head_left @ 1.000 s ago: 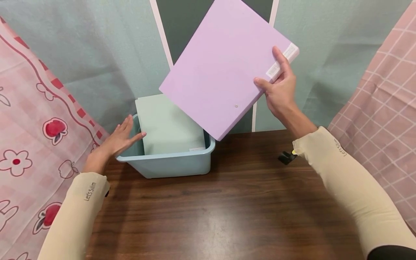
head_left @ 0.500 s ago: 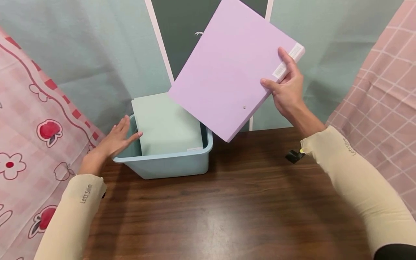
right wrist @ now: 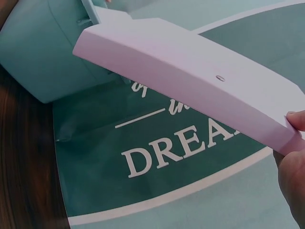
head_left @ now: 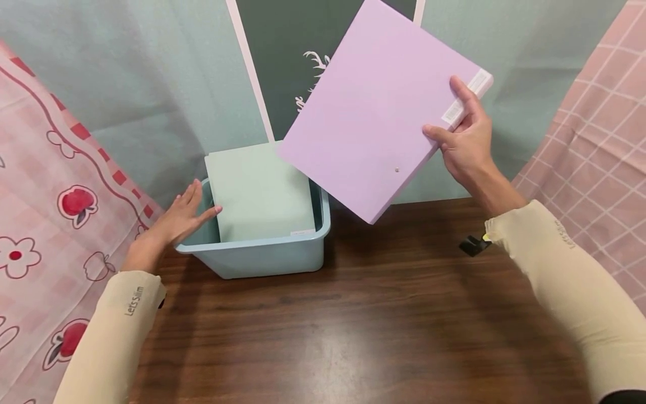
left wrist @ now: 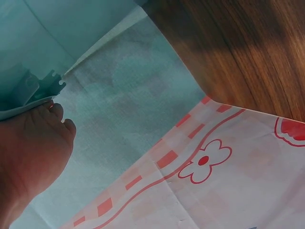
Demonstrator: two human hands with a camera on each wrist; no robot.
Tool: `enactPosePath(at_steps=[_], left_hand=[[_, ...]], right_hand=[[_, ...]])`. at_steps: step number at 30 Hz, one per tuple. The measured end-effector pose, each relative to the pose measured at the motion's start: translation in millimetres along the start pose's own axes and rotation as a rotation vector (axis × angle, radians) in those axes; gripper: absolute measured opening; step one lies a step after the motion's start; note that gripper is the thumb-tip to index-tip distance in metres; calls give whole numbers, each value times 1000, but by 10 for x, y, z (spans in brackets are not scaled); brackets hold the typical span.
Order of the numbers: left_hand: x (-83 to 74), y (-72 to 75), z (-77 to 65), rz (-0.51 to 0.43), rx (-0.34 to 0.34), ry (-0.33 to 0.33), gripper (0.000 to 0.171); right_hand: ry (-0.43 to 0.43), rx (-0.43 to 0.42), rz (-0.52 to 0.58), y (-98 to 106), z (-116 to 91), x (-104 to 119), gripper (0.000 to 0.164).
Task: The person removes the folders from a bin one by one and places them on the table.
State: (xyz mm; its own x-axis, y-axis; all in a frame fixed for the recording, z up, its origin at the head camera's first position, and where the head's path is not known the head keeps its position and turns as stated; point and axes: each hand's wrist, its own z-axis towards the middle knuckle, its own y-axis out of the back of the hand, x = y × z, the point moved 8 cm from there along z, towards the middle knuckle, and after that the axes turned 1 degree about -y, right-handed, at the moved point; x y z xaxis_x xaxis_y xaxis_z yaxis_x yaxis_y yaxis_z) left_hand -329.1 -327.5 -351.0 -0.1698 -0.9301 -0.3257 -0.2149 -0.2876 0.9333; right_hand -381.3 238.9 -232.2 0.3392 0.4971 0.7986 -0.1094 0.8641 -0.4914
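Lilac binder [head_left: 383, 115] and right hand [head_left: 469, 143] have shifted rightward together since half a second ago, uncovering more white lettering [head_left: 317, 60] on the back wall, while the left hand [head_left: 176, 221] has stayed at the basin. The right hand grips the binder near one end of its spine, thumb and a finger spread over the near face, just beside two white labels [head_left: 464, 96]. The binder is held tilted in the air, above and to the right of the basin; whether its lower left corner touches anything is unclear.

The left hand holds nothing, fingers extended at the basin's left rim, thumb reaching over the opening to the pale green folder's edge; contact there cannot be told.

Behind the binder, a dark green panel [head_left: 275, 78] is partly hidden, as is the basin's far right corner. Pink patterned cloth [head_left: 75, 168] closes in close to the left hand; pink grid cloth [head_left: 580, 140] stands on the right.

The light blue basin [head_left: 272, 261] sits on the dark wooden table [head_left: 328, 336]. Inside leans the pale green folder [head_left: 262, 191], rising above the back rim, a white label at its lower right corner.
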Motion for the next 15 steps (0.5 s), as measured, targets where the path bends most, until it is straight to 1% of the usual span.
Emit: enactPosePath(at_steps=[9, 15], left_hand=[[-6, -11, 1, -15, -7, 2, 104], [-3, -5, 1, -17, -19, 7, 104]], right_hand=[[-33, 0, 56, 198, -17, 104, 98], [-58, 9, 42, 327, -40, 165, 97]])
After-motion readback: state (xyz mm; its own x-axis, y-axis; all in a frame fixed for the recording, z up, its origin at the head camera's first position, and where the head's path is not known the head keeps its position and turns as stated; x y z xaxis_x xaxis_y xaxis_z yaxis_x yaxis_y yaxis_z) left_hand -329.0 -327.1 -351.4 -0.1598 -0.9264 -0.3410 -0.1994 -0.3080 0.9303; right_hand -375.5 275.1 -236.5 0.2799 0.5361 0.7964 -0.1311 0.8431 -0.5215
